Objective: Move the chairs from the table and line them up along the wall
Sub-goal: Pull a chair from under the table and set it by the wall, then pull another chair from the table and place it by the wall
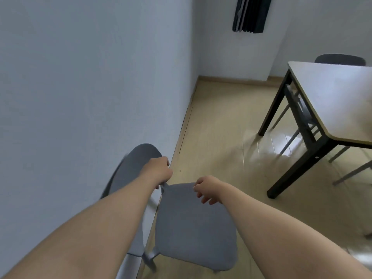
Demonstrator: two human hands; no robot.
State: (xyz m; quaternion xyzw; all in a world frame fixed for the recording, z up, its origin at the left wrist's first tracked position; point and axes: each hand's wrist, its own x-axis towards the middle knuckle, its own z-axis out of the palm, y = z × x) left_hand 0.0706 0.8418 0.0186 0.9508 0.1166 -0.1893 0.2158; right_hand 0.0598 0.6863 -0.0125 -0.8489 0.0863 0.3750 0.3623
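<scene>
— Though set against the left wall (80, 77), grey chair (193, 224) not released: left hand (158, 171) clamped on backrest, right hand (207, 189) loosely curled, empty, above seat.
— And left to do?
— Far right, more chairs (340, 59) tucked at table (332, 101); none lined up yet.

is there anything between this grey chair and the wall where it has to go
Nothing visible. The grey chair already has its backrest against the wall, with the left hand gripping the backrest frame and the right hand loose over the seat. The table stands well off to the right.
</scene>
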